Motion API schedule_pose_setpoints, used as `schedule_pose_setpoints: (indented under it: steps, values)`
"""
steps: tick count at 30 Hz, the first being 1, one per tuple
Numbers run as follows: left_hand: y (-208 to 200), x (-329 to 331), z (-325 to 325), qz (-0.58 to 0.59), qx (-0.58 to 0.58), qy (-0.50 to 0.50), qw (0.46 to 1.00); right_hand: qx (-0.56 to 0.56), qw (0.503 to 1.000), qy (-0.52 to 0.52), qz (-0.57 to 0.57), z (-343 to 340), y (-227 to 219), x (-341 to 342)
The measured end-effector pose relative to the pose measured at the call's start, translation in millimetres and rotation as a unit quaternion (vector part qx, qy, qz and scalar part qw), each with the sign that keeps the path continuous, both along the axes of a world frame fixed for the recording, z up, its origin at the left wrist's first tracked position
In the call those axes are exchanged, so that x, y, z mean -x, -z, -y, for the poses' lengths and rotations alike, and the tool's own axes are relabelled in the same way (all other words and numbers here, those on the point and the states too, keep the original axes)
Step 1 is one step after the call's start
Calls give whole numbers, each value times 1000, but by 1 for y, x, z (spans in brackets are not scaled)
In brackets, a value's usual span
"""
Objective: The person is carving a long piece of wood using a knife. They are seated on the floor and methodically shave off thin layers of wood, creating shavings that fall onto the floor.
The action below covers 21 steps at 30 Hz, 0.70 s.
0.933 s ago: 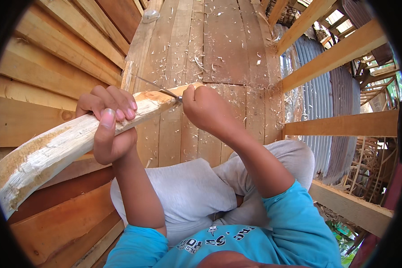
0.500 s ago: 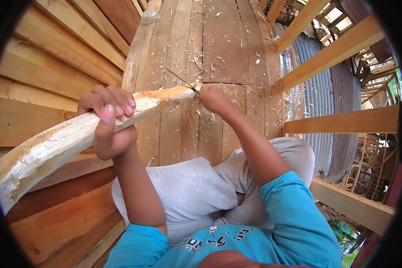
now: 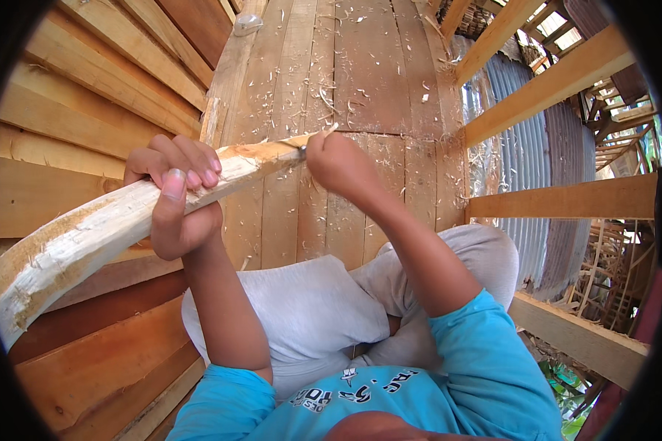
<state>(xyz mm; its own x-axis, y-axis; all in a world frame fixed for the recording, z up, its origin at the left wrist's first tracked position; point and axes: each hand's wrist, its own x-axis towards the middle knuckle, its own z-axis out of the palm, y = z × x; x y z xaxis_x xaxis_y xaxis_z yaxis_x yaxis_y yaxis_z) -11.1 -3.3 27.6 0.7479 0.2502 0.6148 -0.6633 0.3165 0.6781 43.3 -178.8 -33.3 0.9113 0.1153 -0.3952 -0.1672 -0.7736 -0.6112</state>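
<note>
Pale, stringy and rough, with tan patches — the long curved wood piece (image 3: 114, 217) slants above the plank floor (image 3: 279, 228), grasped by the left hand (image 3: 171, 209); the right hand (image 3: 338, 165) clenches a mostly hidden tool (image 3: 301, 151) — by its narrow end.

Boards (image 3: 51, 191) line the left edge of the floor (image 3: 279, 239); railing beams (image 3: 563, 201) line its right edge, corrugated sheets (image 3: 518, 110) beyond them. Shavings (image 3: 329, 99) lie mostly toward the far end. The wood piece (image 3: 110, 214) slants across the left edge, through the left hand (image 3: 180, 195), its right end behind the right hand (image 3: 338, 165).
</note>
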Motion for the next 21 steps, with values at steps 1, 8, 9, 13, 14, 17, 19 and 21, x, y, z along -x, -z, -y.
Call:
schedule_pose_setpoints:
  steps: [1, 8, 9, 13, 14, 17, 19, 21]
  values:
    - [-2, -1, 0, 2, 3, 8, 1000, -10, 1000, -4, -11, 10, 24, -9]
    - [1, 5, -8, 0, -23, 13, 1000, -25, 997, -78, -10, -8, -27, 8]
    - [0, 3, -4, -1, -14, 16, 1000, -6, 998, -53, -16, 4, -10, 4]
    - [-4, -4, 5, 5, 3, 1, 1000, 14, 999, -12, -37, 31, 48, -28]
    - [-5, -5, 5, 6, 5, -10, 1000, 22, 999, -17, -32, 22, 45, -25]
    - [-2, 0, 0, 17, -4, 3, 1000, 6, 999, -41, -19, 3, -4, -3]
    - [-1, -2, 4, 8, 14, 10, 1000, 29, 999, -19, -17, 23, 35, -16]
    - [-5, -6, 8, 7, 17, 13, 1000, 67, 997, -24, -17, 41, 70, -27]
